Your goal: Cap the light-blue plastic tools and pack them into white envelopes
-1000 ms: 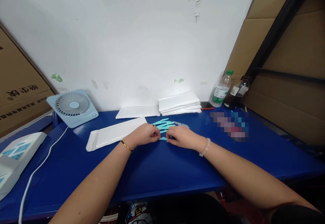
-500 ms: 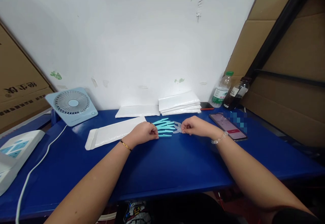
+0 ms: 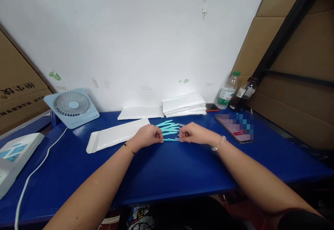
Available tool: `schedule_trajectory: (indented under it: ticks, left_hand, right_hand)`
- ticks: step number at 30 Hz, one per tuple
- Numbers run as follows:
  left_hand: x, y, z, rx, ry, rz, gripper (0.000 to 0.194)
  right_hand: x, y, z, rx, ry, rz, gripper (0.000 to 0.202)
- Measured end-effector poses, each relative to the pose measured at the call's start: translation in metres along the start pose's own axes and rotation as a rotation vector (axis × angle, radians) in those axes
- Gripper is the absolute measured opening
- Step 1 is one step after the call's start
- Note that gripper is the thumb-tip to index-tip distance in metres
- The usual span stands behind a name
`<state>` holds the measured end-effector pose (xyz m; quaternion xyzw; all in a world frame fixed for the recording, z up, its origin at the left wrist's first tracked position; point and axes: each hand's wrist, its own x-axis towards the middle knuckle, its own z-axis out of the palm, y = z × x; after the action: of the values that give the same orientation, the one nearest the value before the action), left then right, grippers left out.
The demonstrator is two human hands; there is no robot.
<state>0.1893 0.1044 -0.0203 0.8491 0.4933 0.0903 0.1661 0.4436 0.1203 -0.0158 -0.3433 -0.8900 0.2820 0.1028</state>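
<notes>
Several slim turquoise sticks [image 3: 169,131] lie side by side on the blue table, in a loose fan between my hands; what they are I cannot tell. With thumb and fingers my left hand [image 3: 149,135] pinches the left end of the nearest turquoise stick [image 3: 169,140]. At that stick's right end is a small translucent piece [image 3: 177,139], and the fingers of my right hand [image 3: 190,132] are closed on it. Another translucent piece [image 3: 180,125] shows behind the right fingers. A white padded envelope [image 3: 118,134] lies flat beside my left hand, partly behind it.
A stack of white envelopes [image 3: 184,105] and a single envelope [image 3: 141,112] rest against the wall. Left stand a blue fan [image 3: 73,106] and a white power strip [image 3: 22,157] with a cable. Right are a phone [image 3: 235,129], a water bottle [image 3: 228,92] and a dark bottle [image 3: 242,94].
My right hand has moved left and slightly nearer, bringing a translucent piece to the end of the nearest turquoise stick. My left hand has stayed almost still, pinching the stick.
</notes>
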Motion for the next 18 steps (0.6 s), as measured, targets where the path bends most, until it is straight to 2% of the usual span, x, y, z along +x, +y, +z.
schedule_trajectory:
  ticks: [6,9,12,15,18]
  left_hand:
    - [0.0,0.008,0.003,-0.04,-0.029,0.018,0.015]
    - [-0.002,0.019,0.008,-0.071,-0.074,0.06,0.015]
    - [-0.004,0.025,0.009,-0.076,-0.093,0.061,0.021]
    - [-0.005,0.02,0.007,-0.003,0.032,0.004,0.026]
    - [-0.003,0.009,0.007,0.138,0.18,-0.05,0.022]
  right_hand:
    - [0.004,-0.007,0.007,-0.019,0.012,-0.059,0.01]
    - [0.003,-0.011,0.008,0.01,-0.034,-0.097,0.01]
    - [-0.001,-0.008,0.002,0.054,-0.082,-0.065,0.013]
    - [-0.004,0.004,-0.007,-0.031,0.058,-0.017,0.015]
    - [-0.004,0.015,-0.012,-0.177,0.184,0.002,0.016]
